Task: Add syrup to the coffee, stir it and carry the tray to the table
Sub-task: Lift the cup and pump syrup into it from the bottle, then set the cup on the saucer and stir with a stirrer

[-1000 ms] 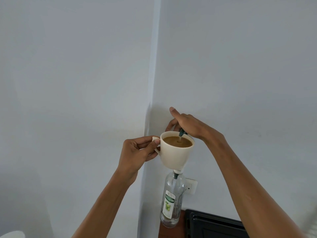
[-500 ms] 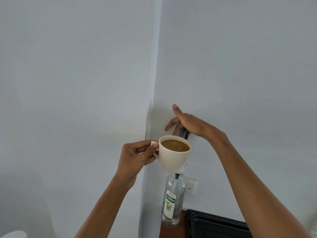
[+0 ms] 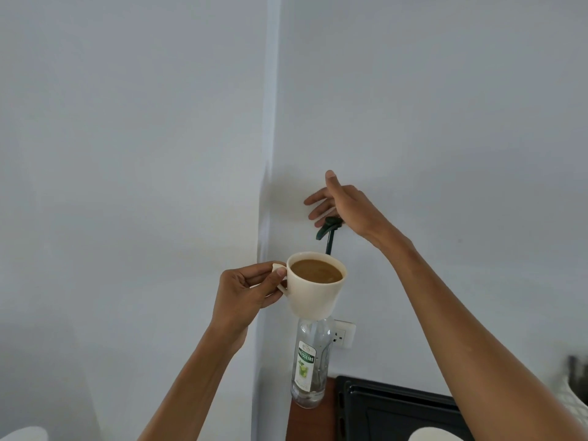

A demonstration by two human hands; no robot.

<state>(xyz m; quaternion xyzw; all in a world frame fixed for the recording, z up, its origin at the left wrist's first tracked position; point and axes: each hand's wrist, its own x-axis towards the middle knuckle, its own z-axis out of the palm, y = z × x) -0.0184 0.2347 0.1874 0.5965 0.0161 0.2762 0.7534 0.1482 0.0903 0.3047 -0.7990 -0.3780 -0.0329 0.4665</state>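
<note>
My left hand (image 3: 245,291) pinches the handle of a cream cup (image 3: 315,294) filled with light brown coffee and holds it up in front of the wall corner. Directly below the cup stands a clear syrup bottle (image 3: 307,361) with a green label. Its dark green pump head (image 3: 331,225) rises on a thin stem behind the cup's far rim. My right hand (image 3: 342,202) hovers over the pump head with spread fingers, its palm on or just above the top. The bottle's neck is hidden behind the cup.
The bottle stands on a wooden surface (image 3: 294,421) next to a black tray (image 3: 397,412) at the bottom right. A white wall socket (image 3: 345,334) sits behind the bottle. White rounded objects show at the bottom left (image 3: 22,434) and bottom right (image 3: 426,436) edges.
My right hand lifted and opened its fingers, and the pump head rose up out of the cup. The cup moved down a little, away from the spout.
</note>
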